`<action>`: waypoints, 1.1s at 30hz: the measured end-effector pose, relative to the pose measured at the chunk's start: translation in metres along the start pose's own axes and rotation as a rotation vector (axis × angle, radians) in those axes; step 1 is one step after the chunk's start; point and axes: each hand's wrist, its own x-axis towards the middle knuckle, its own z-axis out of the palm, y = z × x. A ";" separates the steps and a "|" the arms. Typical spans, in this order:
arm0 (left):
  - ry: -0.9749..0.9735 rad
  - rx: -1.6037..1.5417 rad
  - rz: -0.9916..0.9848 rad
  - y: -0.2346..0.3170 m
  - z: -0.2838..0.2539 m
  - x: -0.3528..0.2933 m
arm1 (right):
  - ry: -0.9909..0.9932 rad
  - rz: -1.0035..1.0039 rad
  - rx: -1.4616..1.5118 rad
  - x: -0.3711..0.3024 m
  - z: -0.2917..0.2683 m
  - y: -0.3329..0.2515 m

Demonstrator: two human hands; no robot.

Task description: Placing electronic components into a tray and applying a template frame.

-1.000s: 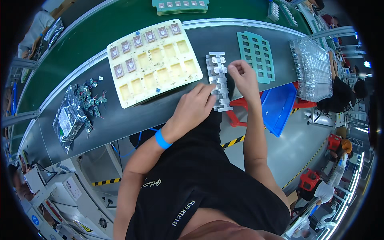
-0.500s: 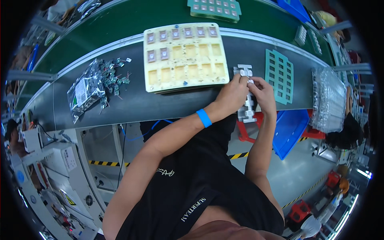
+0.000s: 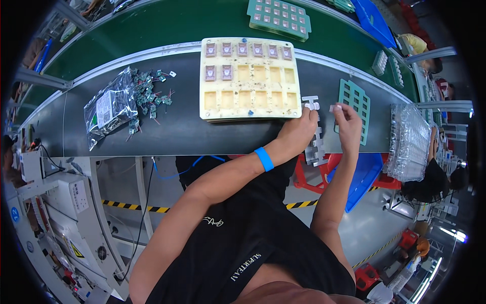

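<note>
My left hand (image 3: 300, 127), a blue band on its wrist, is closed at a silvery-white notched strip (image 3: 317, 149). Its fingertips pinch the strip's upper part; whether they also hold a small part there is hidden. To the right, my right hand (image 3: 349, 123) pinches a small pale, flat piece (image 3: 332, 108) between thumb and fingertips, apart from the strip. Left of the hands lies a cream tray (image 3: 249, 117) with rows of rectangular pockets. Small pinkish rectangular parts (image 3: 227, 72) fill its back row and two pockets of the middle row.
A green slotted plate (image 3: 364, 109) lies right of my right hand, beside stacked clear plastic trays (image 3: 405, 144). At left, a silver bag (image 3: 109, 109) lies by small wired circuit boards (image 3: 147, 93). Another green tray (image 3: 278, 28) rests on the green belt (image 3: 202, 25). A blue bin (image 3: 362, 177) sits below the table edge.
My right hand has drawn away from the strip to the right, a small pale piece now showing in its fingertips. My left hand stays at the strip. The whole view has shifted slightly.
</note>
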 end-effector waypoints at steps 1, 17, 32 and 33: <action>0.008 -0.002 0.008 0.001 -0.001 0.000 | -0.010 -0.003 0.000 0.001 0.005 -0.011; 0.049 0.029 0.146 -0.010 0.018 -0.007 | -0.131 -0.513 0.212 0.001 0.083 -0.128; 0.099 -0.051 0.126 -0.024 0.016 -0.031 | -0.283 -0.654 -0.292 0.022 0.120 -0.161; 0.101 -0.057 0.115 -0.024 0.016 -0.031 | -0.281 -0.648 -0.293 0.024 0.120 -0.162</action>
